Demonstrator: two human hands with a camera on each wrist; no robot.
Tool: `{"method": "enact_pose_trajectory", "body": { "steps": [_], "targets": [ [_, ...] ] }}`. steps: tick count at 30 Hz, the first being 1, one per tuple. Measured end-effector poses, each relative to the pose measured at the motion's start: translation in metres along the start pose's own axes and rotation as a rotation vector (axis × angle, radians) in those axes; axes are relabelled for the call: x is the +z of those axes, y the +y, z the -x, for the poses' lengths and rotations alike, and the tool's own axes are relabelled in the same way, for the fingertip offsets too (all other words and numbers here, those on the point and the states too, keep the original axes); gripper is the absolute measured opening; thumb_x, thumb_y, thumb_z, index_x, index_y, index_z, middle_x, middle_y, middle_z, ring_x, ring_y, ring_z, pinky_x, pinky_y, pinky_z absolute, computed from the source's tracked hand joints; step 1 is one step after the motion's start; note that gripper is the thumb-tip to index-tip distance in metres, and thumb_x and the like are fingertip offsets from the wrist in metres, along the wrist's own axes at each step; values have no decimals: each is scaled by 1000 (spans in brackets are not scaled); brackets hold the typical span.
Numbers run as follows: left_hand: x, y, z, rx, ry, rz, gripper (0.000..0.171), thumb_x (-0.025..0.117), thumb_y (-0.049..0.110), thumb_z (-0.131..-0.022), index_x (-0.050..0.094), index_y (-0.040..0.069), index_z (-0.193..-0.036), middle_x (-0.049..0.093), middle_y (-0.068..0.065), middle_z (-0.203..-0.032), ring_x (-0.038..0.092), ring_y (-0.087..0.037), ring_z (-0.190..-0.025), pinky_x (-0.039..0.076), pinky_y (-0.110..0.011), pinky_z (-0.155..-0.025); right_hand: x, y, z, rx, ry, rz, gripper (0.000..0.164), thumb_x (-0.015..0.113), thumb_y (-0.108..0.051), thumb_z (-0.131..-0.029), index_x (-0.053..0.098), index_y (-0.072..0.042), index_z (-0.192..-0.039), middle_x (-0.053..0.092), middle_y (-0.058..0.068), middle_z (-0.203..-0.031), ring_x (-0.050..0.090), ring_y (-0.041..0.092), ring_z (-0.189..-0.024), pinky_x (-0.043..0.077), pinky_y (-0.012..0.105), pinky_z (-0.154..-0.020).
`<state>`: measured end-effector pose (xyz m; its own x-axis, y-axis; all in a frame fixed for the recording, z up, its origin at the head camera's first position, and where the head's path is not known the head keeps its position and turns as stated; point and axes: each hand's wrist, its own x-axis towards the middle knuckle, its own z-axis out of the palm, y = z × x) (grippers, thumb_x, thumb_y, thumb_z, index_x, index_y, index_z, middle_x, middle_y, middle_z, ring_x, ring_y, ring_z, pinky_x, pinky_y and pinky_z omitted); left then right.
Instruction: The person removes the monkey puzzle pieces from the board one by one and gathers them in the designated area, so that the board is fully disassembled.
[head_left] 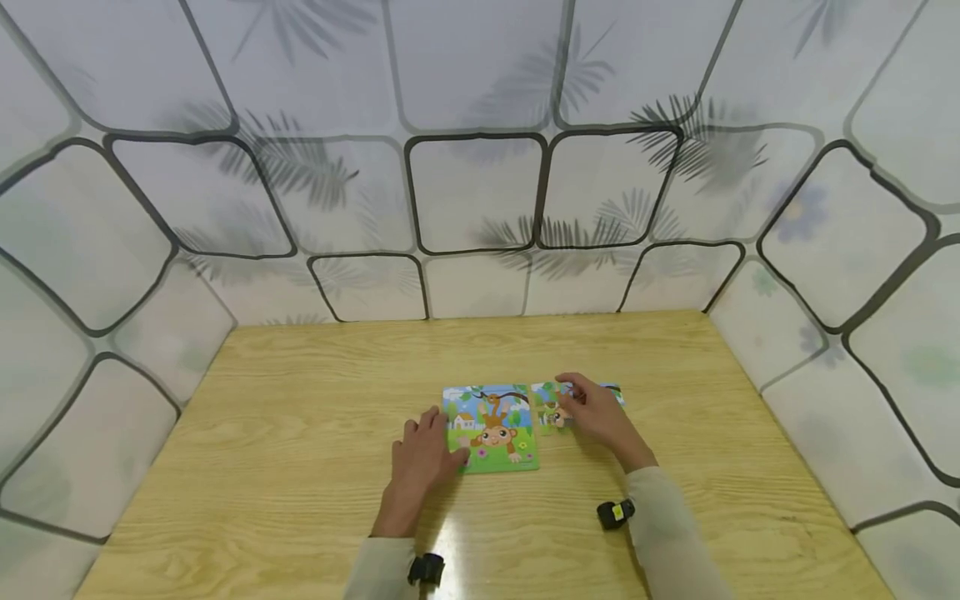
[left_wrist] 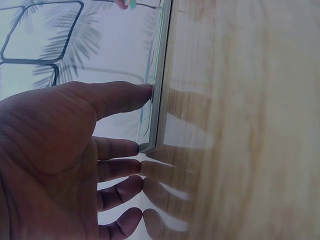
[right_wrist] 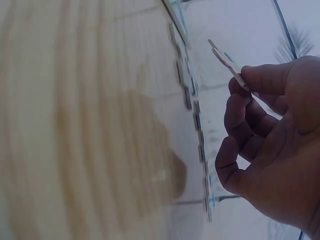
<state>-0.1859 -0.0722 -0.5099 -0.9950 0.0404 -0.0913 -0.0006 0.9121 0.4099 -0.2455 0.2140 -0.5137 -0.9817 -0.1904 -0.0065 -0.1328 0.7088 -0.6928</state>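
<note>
A monkey-picture puzzle board lies flat on the table. My left hand is at its left side, and the left wrist view shows the thumb resting on the board's top face. The other fingers there are nearly straight, lying by the board's corner and on the tabletop. To the right of the board, my right hand pinches a thin puzzle piece between thumb and fingers, raised over the table. Beneath that hand lie several puzzle pieces, partly hidden by it.
The wooden table meets a patterned cloth wall at the back and on both sides. Each forearm wears a black wrist camera, such as the right one.
</note>
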Motion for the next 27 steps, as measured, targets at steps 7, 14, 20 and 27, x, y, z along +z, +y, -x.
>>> {"method": "enact_pose_trajectory", "body": {
  "steps": [7, 14, 20, 27],
  "targets": [
    [0, 0, 0, 0, -1, 1, 68, 67, 41, -83, 49, 6, -139, 43, -11, -149, 45, -39, -125, 43, -60, -88, -11, 19, 9, 78, -12, 35, 38, 50, -29, -101, 52, -15, -136, 47, 3, -78, 37, 16, -62, 33, 31, -58],
    [-2, 2, 1, -1, -7, 7, 67, 67, 40, -84, 49, 6, -139, 43, -11, -149, 44, -39, -126, 42, -60, -89, -19, 27, 14, 122, -5, 69, 38, 51, -28, -100, 54, -13, -134, 46, 2, -75, 33, 15, -57, 31, 29, -54],
    [-3, 3, 1, -4, -8, -2, 68, 68, 40, -82, 49, 6, -139, 43, -12, -149, 45, -38, -124, 43, -60, -88, -20, 29, 16, 112, -8, 100, 37, 53, -27, -99, 57, -12, -132, 57, 4, -84, 44, 14, -64, 37, 29, -59],
    [-1, 1, -1, -3, -15, 9, 69, 67, 40, -83, 48, 6, -140, 42, -11, -150, 44, -38, -125, 42, -60, -89, -19, 31, 16, 88, 14, 169, 36, 61, -25, -94, 62, -9, -127, 64, 12, -103, 61, 25, -91, 50, 42, -76]
  ]
}}
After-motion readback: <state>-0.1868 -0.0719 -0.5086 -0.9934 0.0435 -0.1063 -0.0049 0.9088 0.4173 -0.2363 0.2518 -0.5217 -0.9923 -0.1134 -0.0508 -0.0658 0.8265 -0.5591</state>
